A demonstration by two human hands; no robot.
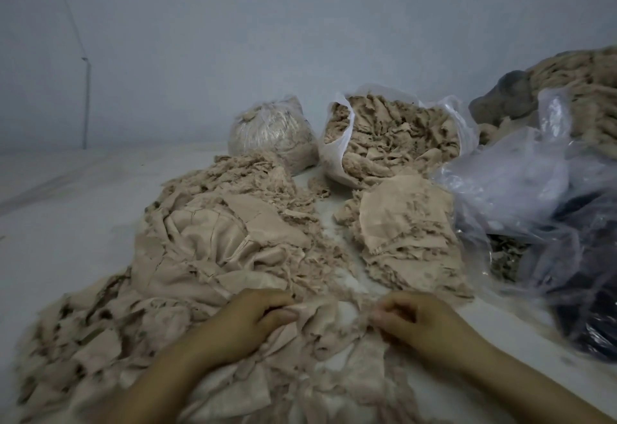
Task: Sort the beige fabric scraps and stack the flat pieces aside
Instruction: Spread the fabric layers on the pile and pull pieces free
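Both your left hand (248, 315) and right hand (414, 318) pinch one beige scrap (320, 318) stretched left-to-right between them (flat stack (405, 223) lies far-right, nearer your right).

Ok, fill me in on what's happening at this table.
A person is sorting beige fabric scraps. Both hands work at the near edge of the big loose pile: the left hand and the right hand each pinch a piece of one crumpled scrap lying between them. A stack of flatter pieces sits off to the right. Behind it an open plastic bag is stuffed with scraps, with a tied bag beside it.
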